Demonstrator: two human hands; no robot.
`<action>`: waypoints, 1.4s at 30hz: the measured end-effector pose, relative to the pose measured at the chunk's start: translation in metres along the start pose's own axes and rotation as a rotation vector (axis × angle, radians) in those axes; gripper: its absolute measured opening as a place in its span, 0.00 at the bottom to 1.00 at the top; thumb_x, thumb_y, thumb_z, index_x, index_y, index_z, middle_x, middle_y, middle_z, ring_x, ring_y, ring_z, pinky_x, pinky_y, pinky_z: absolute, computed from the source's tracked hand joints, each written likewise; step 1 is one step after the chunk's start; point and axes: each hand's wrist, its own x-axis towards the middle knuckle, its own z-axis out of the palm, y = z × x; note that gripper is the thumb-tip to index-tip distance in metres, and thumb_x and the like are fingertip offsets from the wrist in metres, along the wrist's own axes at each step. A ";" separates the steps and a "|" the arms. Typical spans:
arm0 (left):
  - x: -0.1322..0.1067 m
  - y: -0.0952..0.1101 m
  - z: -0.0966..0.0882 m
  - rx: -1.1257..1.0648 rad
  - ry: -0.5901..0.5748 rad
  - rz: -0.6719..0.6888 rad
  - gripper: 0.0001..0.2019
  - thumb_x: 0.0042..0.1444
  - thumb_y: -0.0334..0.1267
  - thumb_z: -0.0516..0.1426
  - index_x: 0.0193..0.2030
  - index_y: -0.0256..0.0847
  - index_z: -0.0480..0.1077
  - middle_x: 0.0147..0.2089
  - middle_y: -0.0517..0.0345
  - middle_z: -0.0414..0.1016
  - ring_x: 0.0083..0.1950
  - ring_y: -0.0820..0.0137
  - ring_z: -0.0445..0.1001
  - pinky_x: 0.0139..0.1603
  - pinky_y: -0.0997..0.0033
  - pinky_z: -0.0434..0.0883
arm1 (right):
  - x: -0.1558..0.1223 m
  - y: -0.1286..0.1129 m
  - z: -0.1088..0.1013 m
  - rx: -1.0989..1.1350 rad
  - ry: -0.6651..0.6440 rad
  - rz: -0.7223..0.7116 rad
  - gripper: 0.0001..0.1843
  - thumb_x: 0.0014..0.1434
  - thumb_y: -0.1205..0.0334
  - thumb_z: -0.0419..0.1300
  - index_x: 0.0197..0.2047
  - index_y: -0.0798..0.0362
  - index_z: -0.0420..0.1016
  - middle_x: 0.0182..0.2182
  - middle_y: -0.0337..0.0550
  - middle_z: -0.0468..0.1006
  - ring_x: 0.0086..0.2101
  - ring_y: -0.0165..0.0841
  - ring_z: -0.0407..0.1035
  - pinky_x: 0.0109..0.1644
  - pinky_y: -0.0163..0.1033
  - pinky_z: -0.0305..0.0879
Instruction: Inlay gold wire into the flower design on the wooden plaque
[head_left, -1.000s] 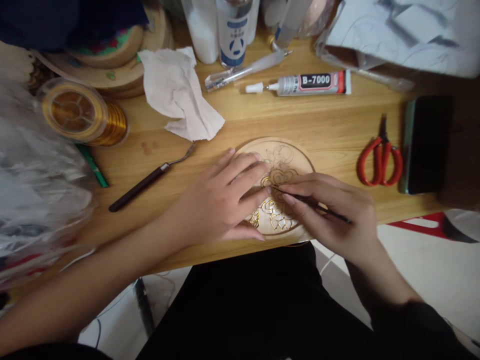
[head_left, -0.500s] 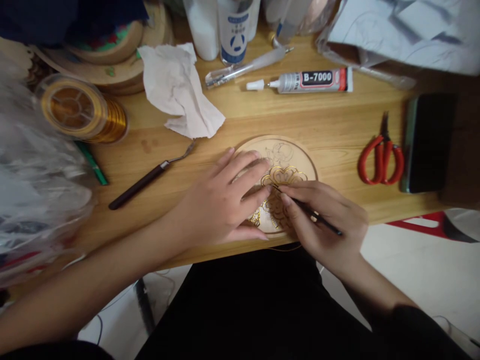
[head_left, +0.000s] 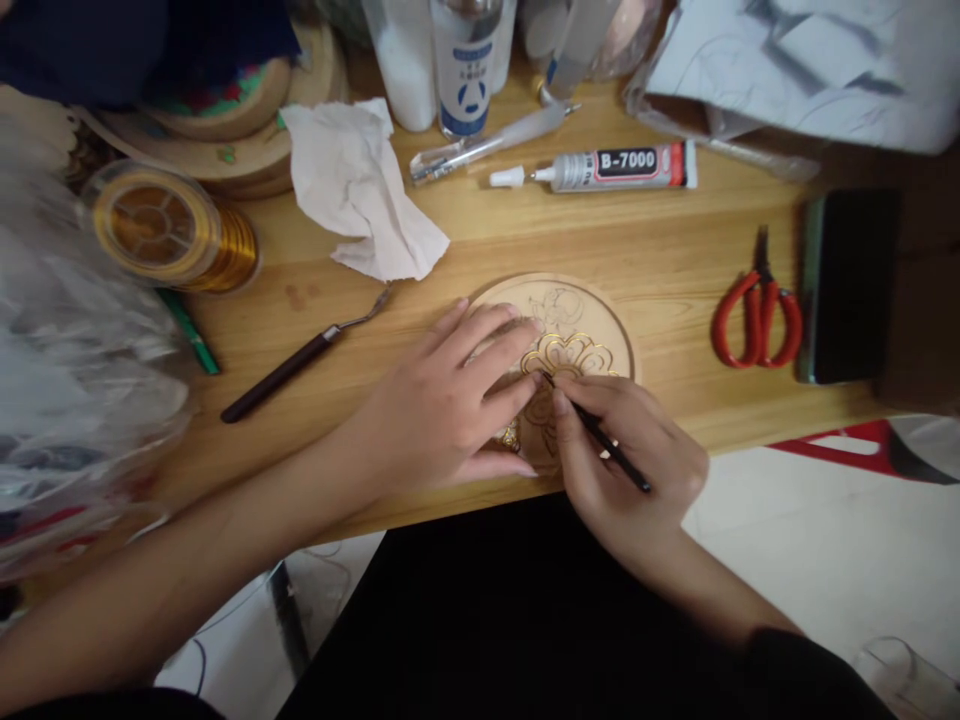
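A round wooden disc [head_left: 600,312] with a flower drawn on it lies near the table's front edge. Gold wire [head_left: 568,353] follows part of the flower outline. My left hand [head_left: 442,400] lies flat on the disc's left side, fingers stretched out and pressing beside the wire. My right hand [head_left: 626,455] covers the disc's lower right and pinches a thin black tool [head_left: 604,443], whose tip touches the gold wire by my left fingertips.
A dark-handled tool [head_left: 292,362] lies left of the disc, a crumpled tissue [head_left: 356,190] behind it. A gold wire spool [head_left: 169,230] stands far left. A B-7000 glue tube [head_left: 615,167], red scissors [head_left: 757,310] and a phone [head_left: 851,285] lie behind and right.
My right hand has slid left and toward me, turning the black tool steeper, its tip staying on the wire. More of the upper gold petals now shows. My left hand has stayed put.
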 end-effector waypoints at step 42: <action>-0.009 0.076 0.039 0.143 0.234 -0.435 0.26 0.64 0.48 0.57 0.63 0.36 0.64 0.67 0.30 0.60 0.70 0.39 0.57 0.63 0.30 0.63 | 0.023 0.063 -0.025 -0.020 -0.149 -0.287 0.10 0.60 0.67 0.59 0.46 0.50 0.74 0.35 0.45 0.78 0.36 0.35 0.72 0.38 0.42 0.70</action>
